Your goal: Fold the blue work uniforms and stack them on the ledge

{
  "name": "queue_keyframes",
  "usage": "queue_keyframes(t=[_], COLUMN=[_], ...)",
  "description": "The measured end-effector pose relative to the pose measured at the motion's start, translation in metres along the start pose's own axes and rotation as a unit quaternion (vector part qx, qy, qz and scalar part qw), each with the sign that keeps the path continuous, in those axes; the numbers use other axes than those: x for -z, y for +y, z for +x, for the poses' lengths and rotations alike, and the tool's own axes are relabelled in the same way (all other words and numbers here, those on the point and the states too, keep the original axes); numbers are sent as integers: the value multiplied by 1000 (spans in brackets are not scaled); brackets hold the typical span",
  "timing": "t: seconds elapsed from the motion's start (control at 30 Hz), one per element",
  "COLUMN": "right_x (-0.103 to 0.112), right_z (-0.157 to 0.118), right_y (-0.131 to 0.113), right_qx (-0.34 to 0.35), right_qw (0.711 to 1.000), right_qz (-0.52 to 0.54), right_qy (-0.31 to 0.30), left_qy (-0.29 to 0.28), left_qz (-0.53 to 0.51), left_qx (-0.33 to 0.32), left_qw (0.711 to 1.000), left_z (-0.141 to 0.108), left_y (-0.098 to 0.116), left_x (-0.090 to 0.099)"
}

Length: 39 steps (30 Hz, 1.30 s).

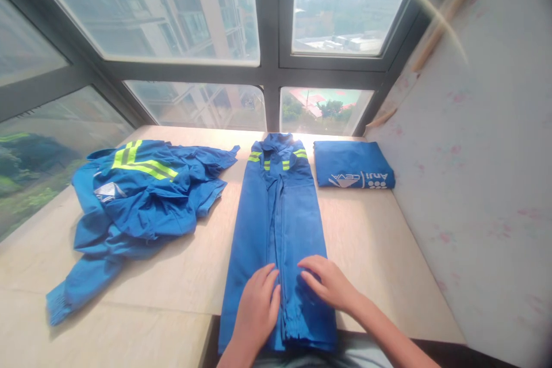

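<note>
A: What are the hands doing nearest the camera?

B: The left hand (pixel 257 305) is lying flat, fingers together, on the near end of the folded blue garment (pixel 278 224). The right hand (pixel 330 283) is pressing beside it, fingers loosely spread, gripping nothing.

A: And where is that garment sitting?

B: It is stretching lengthwise down the middle of the table (pixel 375 241), its reflective stripes at the far end.

A: Anything farther off?

B: A crumpled blue jacket (pixel 138 195) is lying left, a folded blue shirt (pixel 351 164) is resting far right, and the window (pixel 267 29) is standing behind.
</note>
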State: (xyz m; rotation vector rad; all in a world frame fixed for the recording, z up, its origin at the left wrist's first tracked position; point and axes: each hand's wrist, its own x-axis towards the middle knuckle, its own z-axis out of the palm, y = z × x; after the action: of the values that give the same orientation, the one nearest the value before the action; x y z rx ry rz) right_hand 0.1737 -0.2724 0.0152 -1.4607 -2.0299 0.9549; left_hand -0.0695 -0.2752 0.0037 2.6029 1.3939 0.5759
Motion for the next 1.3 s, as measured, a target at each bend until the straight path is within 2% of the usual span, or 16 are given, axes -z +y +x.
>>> queue_keyframes(t=[0.07, 0.17, 0.27, 0.37, 0.43, 0.57, 0.67, 0.77, 0.8, 0.87, 0.93, 1.0, 1.1, 1.3], right_x=[29, 83, 125, 137, 131, 113, 111, 107, 103, 87, 63, 40, 17, 8], right_z=[49, 139, 223, 276, 292, 298, 302, 318, 325, 343, 362, 381, 407, 443], right_y=[26, 57, 70, 77, 84, 102, 103, 86, 76, 55, 36, 24, 22, 36], right_qx=[19, 22, 3, -21, -47, -104, -120, -117, -96, -6, 108, 160, 100, 4], right_qw=[998, 982, 951, 928, 921, 912, 906, 904, 908, 922, 929, 931, 945, 953], right_qz=[-44, -173, -303, -372, -386, -394, -404, -408, -403, -384, -354, -329, -309, -304], right_qy=[39, 78, 68, 21, 9, 34, 37, 47, 53, 56, 30, -4, -26, 1], left_qy=[-15, -42, -45, -40, -49, -68, -67, -61, -57, -50, -47, -48, -50, -50], left_qz=[-4, 8, 41, 77, 88, 97, 101, 105, 105, 105, 102, 99, 104, 101], left_qx=[-24, -70, -50, 1, 7, -2, -11, -17, -10, 11, 28, 34, 38, 41], left_qw=[1000, 997, 997, 996, 995, 993, 993, 993, 993, 993, 993, 993, 993, 993], left_z=[27, 64, 83, 82, 75, 65, 67, 74, 75, 76, 74, 70, 64, 59], left_y=[15, 28, 20, 2, -7, -10, -8, -12, -15, -23, -31, -35, -37, -38], left_x=[-8, -16, -22, -33, -42, -55, -50, -34, -29, -23, -24, -30, -40, -47])
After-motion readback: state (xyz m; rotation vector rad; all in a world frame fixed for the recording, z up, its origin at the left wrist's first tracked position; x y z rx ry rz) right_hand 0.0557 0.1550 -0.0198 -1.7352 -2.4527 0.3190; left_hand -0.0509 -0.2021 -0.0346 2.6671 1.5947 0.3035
